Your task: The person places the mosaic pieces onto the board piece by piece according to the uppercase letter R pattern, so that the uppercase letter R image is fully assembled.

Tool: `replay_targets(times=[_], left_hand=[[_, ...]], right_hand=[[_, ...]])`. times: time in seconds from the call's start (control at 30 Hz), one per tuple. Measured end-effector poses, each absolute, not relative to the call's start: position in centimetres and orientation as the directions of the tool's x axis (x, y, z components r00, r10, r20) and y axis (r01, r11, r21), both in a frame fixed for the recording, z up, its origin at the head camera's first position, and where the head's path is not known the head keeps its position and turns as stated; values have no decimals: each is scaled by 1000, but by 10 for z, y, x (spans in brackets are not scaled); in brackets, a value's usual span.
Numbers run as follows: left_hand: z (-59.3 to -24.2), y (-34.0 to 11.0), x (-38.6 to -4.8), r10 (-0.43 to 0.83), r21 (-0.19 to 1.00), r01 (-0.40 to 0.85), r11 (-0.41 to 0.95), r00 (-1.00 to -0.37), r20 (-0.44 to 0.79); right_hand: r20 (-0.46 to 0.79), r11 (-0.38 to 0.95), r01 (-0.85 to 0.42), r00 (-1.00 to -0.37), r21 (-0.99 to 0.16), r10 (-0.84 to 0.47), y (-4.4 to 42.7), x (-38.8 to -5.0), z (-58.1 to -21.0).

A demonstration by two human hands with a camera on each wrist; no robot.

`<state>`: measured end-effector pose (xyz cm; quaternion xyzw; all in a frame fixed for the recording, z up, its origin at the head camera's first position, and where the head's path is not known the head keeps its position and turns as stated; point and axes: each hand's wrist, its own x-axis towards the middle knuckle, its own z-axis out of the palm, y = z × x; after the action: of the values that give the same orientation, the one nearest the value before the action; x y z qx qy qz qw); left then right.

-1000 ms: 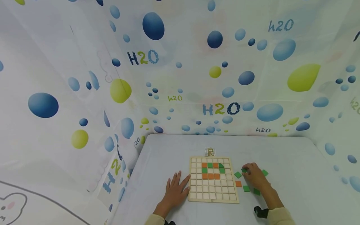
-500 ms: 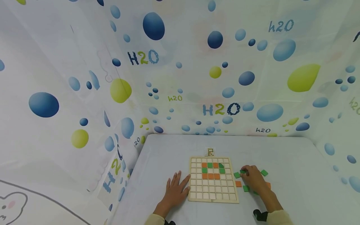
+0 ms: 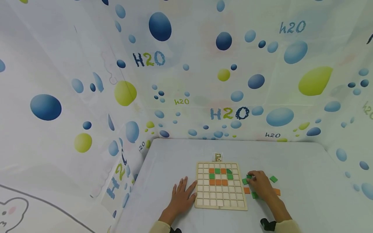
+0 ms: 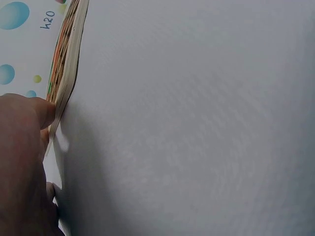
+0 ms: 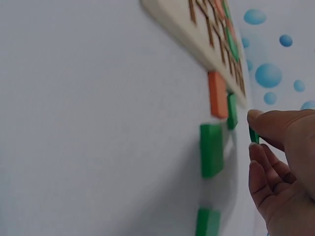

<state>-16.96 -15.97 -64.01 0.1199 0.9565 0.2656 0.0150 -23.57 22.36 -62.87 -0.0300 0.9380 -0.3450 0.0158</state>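
A wooden grid board [image 3: 220,196] holds orange and green tiles in a closed loop of cells in its upper part. My left hand [image 3: 181,199] lies flat with fingers spread, its thumb touching the board's left edge; in the left wrist view a fingertip of the hand [image 4: 22,147] meets the board's side [image 4: 71,64]. Right of the board, my right hand [image 3: 260,185] pinches a green tile [image 3: 249,177] between thumb and fingertips. The right wrist view shows that green tile [image 5: 253,135] in the right hand [image 5: 285,157], above the table.
Loose tiles lie right of the board: a green one [image 3: 244,181], an orange one [image 3: 247,190], another green one [image 3: 254,195], a green one [image 3: 273,179] farther right and orange [image 3: 277,192] beside my wrist. A small pattern card [image 3: 217,157] lies behind the board.
My right hand has moved slightly left toward the board with the green tile between its fingers. The left hand has stayed in place.
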Motion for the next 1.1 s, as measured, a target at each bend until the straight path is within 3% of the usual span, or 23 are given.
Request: replay_targets(times=[0.6, 1.1], left_hand=[[-655, -158, -177, 204, 479, 177, 860, -979, -5], [-650, -153, -177, 210, 494, 186, 849, -978, 8]], right_hand=[[12, 716, -126, -987, -686, -162, 160, -223, -618], [27, 739, -150, -984, -657, -176, 152, -222, -621]])
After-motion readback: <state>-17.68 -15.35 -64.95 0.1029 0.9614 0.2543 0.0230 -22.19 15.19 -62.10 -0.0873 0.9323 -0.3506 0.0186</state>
